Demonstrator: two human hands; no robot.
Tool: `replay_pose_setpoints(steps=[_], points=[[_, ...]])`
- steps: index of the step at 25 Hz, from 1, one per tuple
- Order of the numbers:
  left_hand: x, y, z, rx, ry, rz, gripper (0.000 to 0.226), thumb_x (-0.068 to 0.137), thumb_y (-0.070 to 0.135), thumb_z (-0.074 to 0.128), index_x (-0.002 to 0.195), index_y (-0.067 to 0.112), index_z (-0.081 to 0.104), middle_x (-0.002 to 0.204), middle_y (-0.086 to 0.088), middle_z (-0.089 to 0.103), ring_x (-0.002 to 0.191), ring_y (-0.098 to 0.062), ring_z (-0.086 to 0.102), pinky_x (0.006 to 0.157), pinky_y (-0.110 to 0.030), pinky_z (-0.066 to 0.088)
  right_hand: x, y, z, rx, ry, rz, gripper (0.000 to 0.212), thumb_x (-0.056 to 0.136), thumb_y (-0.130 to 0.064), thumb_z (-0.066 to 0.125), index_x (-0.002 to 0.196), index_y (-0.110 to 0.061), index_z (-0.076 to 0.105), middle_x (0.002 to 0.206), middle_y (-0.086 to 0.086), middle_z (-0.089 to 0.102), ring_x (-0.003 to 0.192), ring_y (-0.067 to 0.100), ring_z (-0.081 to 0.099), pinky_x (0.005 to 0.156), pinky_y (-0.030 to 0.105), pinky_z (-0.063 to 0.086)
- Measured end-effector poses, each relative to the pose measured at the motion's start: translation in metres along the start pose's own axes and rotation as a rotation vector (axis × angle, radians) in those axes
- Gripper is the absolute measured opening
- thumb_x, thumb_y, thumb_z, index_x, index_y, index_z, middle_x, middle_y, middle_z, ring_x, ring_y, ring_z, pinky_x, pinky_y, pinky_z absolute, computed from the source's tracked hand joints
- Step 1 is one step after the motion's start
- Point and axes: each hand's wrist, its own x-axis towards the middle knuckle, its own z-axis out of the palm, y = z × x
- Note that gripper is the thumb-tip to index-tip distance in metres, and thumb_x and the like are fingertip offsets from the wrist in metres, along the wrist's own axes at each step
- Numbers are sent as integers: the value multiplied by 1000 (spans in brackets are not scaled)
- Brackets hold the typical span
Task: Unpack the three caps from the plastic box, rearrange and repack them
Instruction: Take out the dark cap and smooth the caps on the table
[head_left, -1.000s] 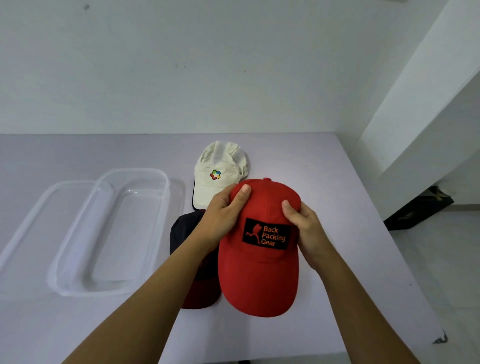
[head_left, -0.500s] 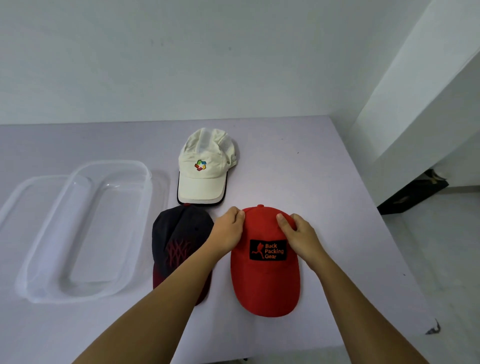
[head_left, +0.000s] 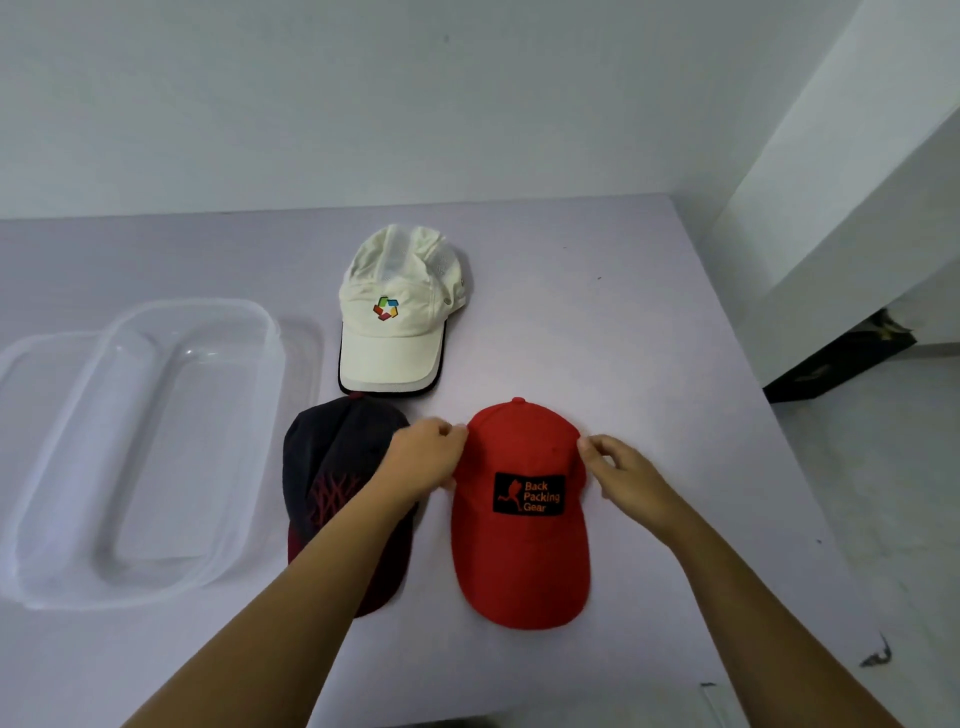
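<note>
- Red cap (head_left: 519, 561) lies flat on the table (head_left: 649, 364), near the front edge and right of centre. Its brim points toward the person, and its black patch reading "Back Packing Gear" faces up.
- Left hand (head_left: 423, 460) is at the left side of the red cap's crown, fingers curled, touching the fabric edge.
- Right hand (head_left: 626, 475) is at the right side of the crown, fingers curled, fingertips at the fabric edge.
- The hands are apart, one on each side of the crown. It cannot be determined whether either one pinches the fabric.
- Dark cap (head_left: 332, 467) lies just left of the red cap, partly covered by the left forearm.
- White cap (head_left: 395, 332) lies farther back, with its brim just beside the dark cap's crown.
- Plastic box (head_left: 267, 332), clear and holding no caps, stands at the left, near the dark cap.
</note>
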Motion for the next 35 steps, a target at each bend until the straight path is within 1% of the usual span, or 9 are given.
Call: replay_pose_setpoints(steps=[5, 8, 12, 15, 20, 25, 29, 32, 35], points=[[0, -7, 22, -504, -79, -131, 27, 98, 35, 41, 88, 14, 54, 66, -5, 55, 49, -10, 52, 44, -19, 38, 7, 2, 20, 237, -22, 58, 32, 91, -50, 43, 94, -20, 54, 88, -7, 57, 77, 6, 52, 73, 26, 47], [1, -3, 19, -432, 42, -69, 27, 98, 35, 41, 90, 13, 54, 57, -6, 56, 38, -6, 51, 40, -17, 41, 17, -2, 16, 412, 29, 85, 38, 87, -53, 49, 91, -16, 56, 88, -2, 60, 84, 13, 55, 89, 40, 48], [8, 3, 14, -427, 41, -146, 21, 97, 26, 41, 97, 11, 55, 74, -9, 59, 41, -9, 58, 35, -15, 41, 21, -17, 13, 237, 64, 99, 31, 93, -44, 46, 100, -16, 58, 95, -6, 58, 82, 8, 53, 71, 25, 43], [16, 8, 6, -401, -17, -190, 18, 95, 15, 43, 101, 9, 59, 70, -9, 62, 49, -17, 62, 36, -17, 43, 23, -25, 10, 203, 14, 135, 30, 96, -37, 44, 113, -16, 58, 100, -9, 54, 91, 8, 50, 83, 28, 37], [18, 14, -5, -354, -13, -162, 17, 94, 11, 49, 101, 3, 62, 69, -13, 63, 31, -5, 56, 34, -13, 43, 24, -30, 2, 175, 32, 178, 24, 92, -36, 53, 93, -13, 60, 89, -4, 55, 76, 7, 47, 69, 27, 38], [13, 15, -7, 67, 89, 39, 36, 93, 17, 51, 125, 2, 56, 112, -16, 65, 94, -28, 68, 90, -37, 53, 23, -28, -2, -21, 128, 73, 23, 90, -32, 56, 107, -16, 59, 108, -1, 58, 97, 14, 55, 82, 26, 38], [-38, -8, 24, 32, 303, 367, 49, 87, 1, 48, 136, 3, 45, 130, -15, 48, 114, -30, 53, 99, -29, 39, -24, 5, 5, -155, 101, -150, 71, 77, 4, 54, 142, -14, 30, 145, 0, 34, 132, 15, 37, 100, 24, 33], [-74, -52, 68, -1, 75, 386, 85, 75, 1, 49, 149, 9, 7, 157, -7, 11, 145, -24, 15, 117, -24, 15, -54, 40, 28, -377, -141, -224, 102, 70, -11, 57, 144, -23, -12, 152, -11, -11, 142, 6, -2, 116, 22, 9], [-73, -84, 102, 182, -33, 434, 104, 76, 13, 54, 142, 18, -27, 152, -8, -22, 145, -30, -14, 120, -43, 9, -55, 63, 56, -587, -57, -328, 83, 84, -50, 33, 141, -22, -20, 154, -2, -15, 145, 13, -5, 120, 37, 9]])
